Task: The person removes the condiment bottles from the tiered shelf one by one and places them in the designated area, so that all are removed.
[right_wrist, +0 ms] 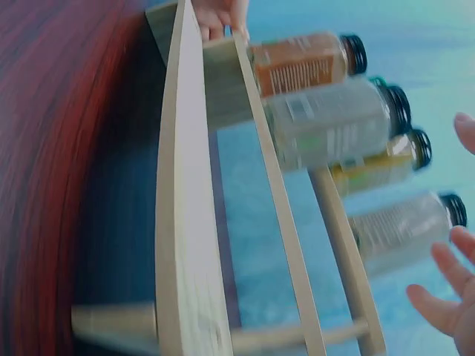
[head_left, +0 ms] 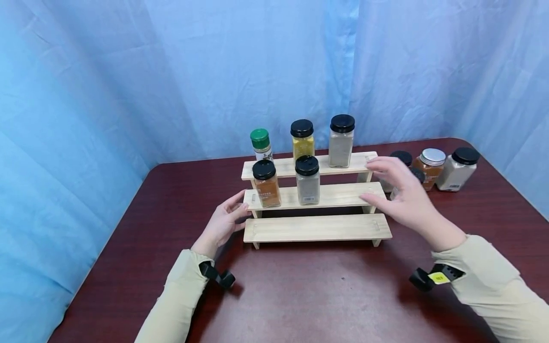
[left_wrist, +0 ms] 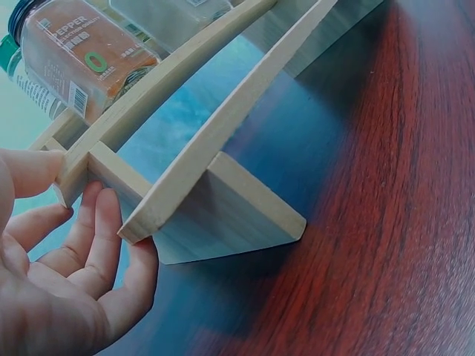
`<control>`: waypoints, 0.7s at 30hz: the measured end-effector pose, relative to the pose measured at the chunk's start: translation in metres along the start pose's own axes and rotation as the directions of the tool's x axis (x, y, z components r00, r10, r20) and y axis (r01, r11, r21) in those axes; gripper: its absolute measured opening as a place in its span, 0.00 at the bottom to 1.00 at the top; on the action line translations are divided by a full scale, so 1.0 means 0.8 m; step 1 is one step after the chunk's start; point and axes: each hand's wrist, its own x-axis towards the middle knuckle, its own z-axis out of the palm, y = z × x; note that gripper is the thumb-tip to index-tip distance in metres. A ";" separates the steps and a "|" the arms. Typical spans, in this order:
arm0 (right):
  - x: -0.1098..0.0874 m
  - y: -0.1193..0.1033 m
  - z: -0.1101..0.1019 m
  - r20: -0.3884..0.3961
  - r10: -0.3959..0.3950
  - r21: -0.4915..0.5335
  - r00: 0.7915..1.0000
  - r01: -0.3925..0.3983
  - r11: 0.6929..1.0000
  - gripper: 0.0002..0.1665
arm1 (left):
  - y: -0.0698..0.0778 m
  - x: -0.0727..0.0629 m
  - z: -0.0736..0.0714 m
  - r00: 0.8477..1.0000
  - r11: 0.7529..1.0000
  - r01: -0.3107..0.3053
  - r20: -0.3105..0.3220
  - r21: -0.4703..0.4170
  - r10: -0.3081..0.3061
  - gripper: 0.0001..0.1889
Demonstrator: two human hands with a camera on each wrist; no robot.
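Rack (head_left: 317,227) gripped at one end by the left hand (head_left: 223,223); right hand (head_left: 405,195) unburdened.
The wooden middle tier's end is pinched between the left thumb and curled fingers, while the right thumb and fingers are spread, clear of the rack's other end, with nothing grasped. The pepper jar (head_left: 267,190) is stood just inward of the left fingertips, a grey jar (head_left: 308,186) next along toward the right fingers; a silver-lidded jar (head_left: 431,166) is seen on the table beyond the right fingers. For good steadying, the left grip is best kept light and level, so that neither jar is tipped; lifting by one end should be avoided, and the right fingertips should be kept off the lids.
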 end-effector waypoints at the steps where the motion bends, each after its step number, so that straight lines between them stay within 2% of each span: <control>1: 0.002 -0.002 0.005 0.029 0.010 -0.003 1.000 -0.010 1.000 0.33 | 0.000 0.000 0.000 1.000 1.000 -0.001 0.000 -0.001 0.001 0.29; 4: 0.008 -0.007 0.021 0.089 0.037 0.025 0.995 -0.039 0.999 0.35 | 0.000 0.000 0.000 1.000 1.000 -0.003 0.001 -0.007 0.003 0.29; 11: 0.025 -0.014 0.048 0.163 0.096 0.047 0.982 -0.105 0.993 0.42 | -0.001 0.000 0.000 1.000 1.000 -0.002 0.000 -0.015 0.002 0.29; 16: 0.032 -0.016 0.066 0.174 0.140 0.053 0.975 -0.151 0.987 0.46 | -0.001 0.000 0.001 1.000 1.000 -0.003 -0.007 -0.012 0.003 0.29; 21: 0.038 -0.016 0.079 0.174 0.144 0.041 0.974 -0.153 0.987 0.47 | 0.000 0.000 0.001 1.000 1.000 0.007 -0.006 -0.013 -0.007 0.29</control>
